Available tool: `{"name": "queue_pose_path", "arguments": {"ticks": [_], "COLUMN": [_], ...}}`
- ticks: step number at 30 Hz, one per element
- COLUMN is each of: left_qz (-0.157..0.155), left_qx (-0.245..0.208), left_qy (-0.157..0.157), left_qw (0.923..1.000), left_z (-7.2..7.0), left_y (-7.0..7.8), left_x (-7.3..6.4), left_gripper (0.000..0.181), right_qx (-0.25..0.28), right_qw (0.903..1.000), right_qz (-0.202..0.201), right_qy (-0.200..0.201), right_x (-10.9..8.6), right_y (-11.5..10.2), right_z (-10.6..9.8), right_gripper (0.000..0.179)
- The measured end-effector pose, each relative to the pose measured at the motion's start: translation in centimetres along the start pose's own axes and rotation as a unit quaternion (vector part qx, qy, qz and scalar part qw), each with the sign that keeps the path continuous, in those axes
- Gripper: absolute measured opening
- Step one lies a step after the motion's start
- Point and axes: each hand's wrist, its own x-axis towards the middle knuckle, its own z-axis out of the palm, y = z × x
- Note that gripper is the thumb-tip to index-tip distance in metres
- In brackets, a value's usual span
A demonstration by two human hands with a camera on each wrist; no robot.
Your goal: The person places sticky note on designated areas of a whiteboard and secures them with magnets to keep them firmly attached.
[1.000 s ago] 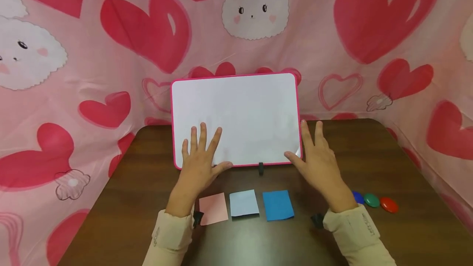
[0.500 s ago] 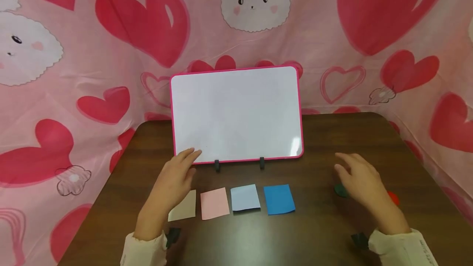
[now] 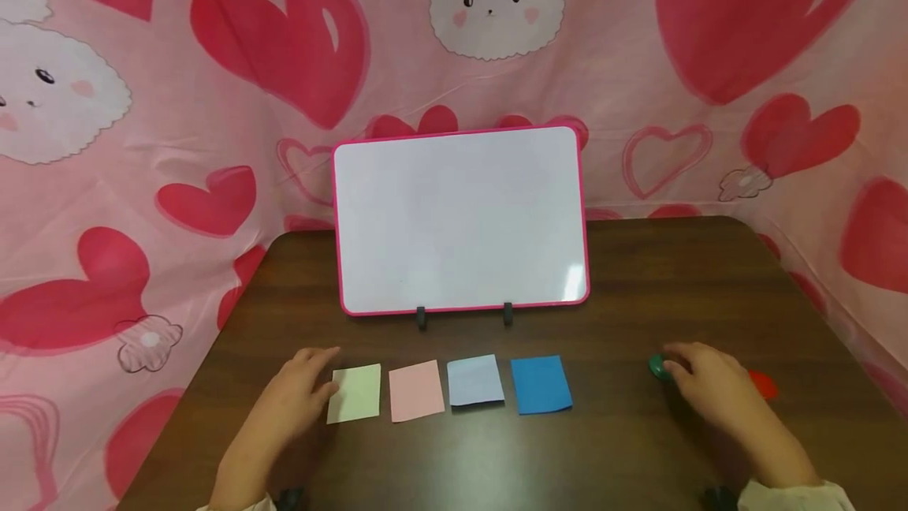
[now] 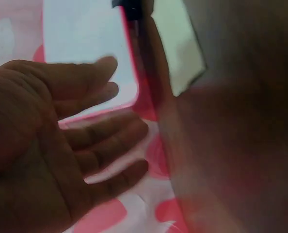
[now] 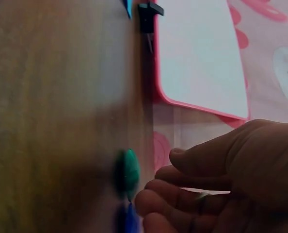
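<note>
My left hand (image 3: 294,393) is beside the left edge of a pale green sticky note (image 3: 356,394), its fingers loosely spread in the left wrist view. Over at the right, my right hand (image 3: 716,385) has its loosely bent fingertips right by a green round magnet (image 3: 656,367). A blue magnet (image 5: 131,221) shows below the green one in the right wrist view; the hand hides it in the head view. Past the back of that hand, a red magnet (image 3: 764,385) is partly covered. Neither hand shows anything in its grasp.
A pink-rimmed whiteboard (image 3: 461,219) stands upright at the back on black feet (image 3: 422,318). Pink (image 3: 416,391), light blue (image 3: 475,381) and bright blue (image 3: 541,385) sticky notes lie in a row before it. Heart-patterned cloth (image 3: 284,46) surrounds the dark wooden table (image 3: 461,471).
Both hands have left the whiteboard's lower corners and moved outward and down toward the near side. The left uncovers the pale green note; the right now reaches by the green magnet.
</note>
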Motion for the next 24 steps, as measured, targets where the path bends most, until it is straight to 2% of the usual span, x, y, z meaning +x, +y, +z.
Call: {"name": "queue_pose_path", "arguments": {"ticks": [3, 6, 14, 19, 24], "left_qz": [-0.055, -0.086, -0.093, -0.099, -0.095], "left_qx": [-0.007, 0.001, 0.026, 0.020, 0.015], "left_qy": [-0.052, -0.072, -0.042, -0.033, -0.037], "left_qw": [0.9971, 0.9937, 0.9944, 0.9944, 0.9947], "left_z": [0.5, 1.2, 2.2, 2.2, 2.1], "left_y": [-0.6, -1.0, -0.7, -0.3, -0.3], "left_x": [-0.1, -0.1, 0.2, 0.5, 0.8], "left_gripper": [0.055, 0.065, 0.070, 0.065, 0.059], "right_qx": [0.005, 0.011, 0.020, 0.028, 0.026], "right_qw": [0.9999, 0.9997, 0.9995, 0.9996, 0.9993], "right_qz": [-0.006, -0.016, -0.022, 0.000, 0.024], "right_qy": [-0.009, -0.014, -0.009, -0.008, -0.008], "right_x": [-0.2, -0.4, -0.7, -0.7, -0.4], "right_y": [0.1, 0.0, -0.6, -0.5, -0.4], "right_z": [0.7, 1.3, 2.0, 2.1, 2.5], "right_gripper": [0.032, 0.032, 0.029, 0.042, 0.055]}}
